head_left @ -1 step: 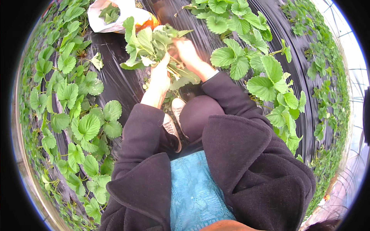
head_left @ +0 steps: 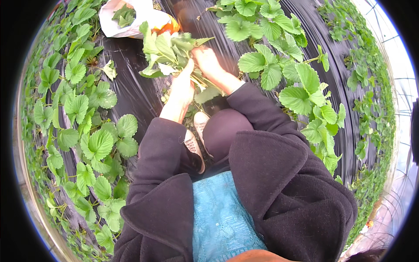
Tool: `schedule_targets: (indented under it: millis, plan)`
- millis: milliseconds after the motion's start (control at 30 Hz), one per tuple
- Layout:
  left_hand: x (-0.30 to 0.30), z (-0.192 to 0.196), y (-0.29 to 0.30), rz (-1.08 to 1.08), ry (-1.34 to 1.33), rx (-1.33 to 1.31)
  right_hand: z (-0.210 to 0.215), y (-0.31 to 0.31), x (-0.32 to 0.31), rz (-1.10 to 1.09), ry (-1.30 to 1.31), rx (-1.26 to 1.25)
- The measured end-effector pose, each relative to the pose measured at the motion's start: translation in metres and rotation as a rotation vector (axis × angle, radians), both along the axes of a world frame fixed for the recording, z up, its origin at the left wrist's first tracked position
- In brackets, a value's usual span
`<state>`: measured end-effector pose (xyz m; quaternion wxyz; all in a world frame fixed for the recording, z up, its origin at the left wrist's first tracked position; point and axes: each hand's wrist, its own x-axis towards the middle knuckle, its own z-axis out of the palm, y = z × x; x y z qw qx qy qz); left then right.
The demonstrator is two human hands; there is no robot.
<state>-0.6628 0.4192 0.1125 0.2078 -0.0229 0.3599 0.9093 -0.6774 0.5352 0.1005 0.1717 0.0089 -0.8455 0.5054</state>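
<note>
Left hand (head_left: 182,87) is closed round the stems of a bunch of leaves (head_left: 166,52), fingers wrapped, thumb side up toward the foliage. The bunch stands upright above the fist, leaves fanned out over the black plastic mulch (head_left: 131,87). Right hand (head_left: 207,61) is at the same bunch from the other side, fingers curled in among the leaves and stems; how tightly it grips cannot be told, as the leaves hide the fingertips. The two hands are touching or just beside each other at the stems.

Position of the bunch: centre top of view, between the two plant rows, just in front of the person's knees. A white bag (head_left: 115,19) lies just beyond it at upper left, open, with loose green leaves inside; an orange object (head_left: 168,27) shows at the bag's right edge, partly hidden by the bunch.

Strawberry plants (head_left: 94,139) run down the left side of the mulch; a second row (head_left: 297,83) runs down the right. A light shoe (head_left: 194,146) shows below the left forearm, beside a dark-clad knee (head_left: 224,129). Both arms are in dark coat sleeves (head_left: 279,174); a blue garment (head_left: 218,214) shows between them.

Compared with the earlier frame: no difference found. Hands, bunch, bag and plants hold identical positions.
</note>
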Motion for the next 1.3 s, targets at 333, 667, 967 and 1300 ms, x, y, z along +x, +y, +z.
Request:
schedule_targets:
  millis: [333,667,967,1300]
  plan:
    - [-0.008,-0.006,-0.01,-0.212,-0.252,-0.097,-0.001,0.039,-0.035,0.217,-0.19,-0.445]
    - [-0.015,-0.001,-0.02,-0.059,-0.239,-0.059,-0.005,0.214,-0.077,-0.859,0.112,-0.202]
    - [-0.012,0.001,-0.02,-0.106,-0.228,-0.006,-0.024,0.145,-0.075,-0.434,0.196,1.161]
    - [-0.008,0.01,-0.023,-0.142,-0.277,-0.012,-0.017,0.175,-0.073,-0.758,-0.524,1.343]
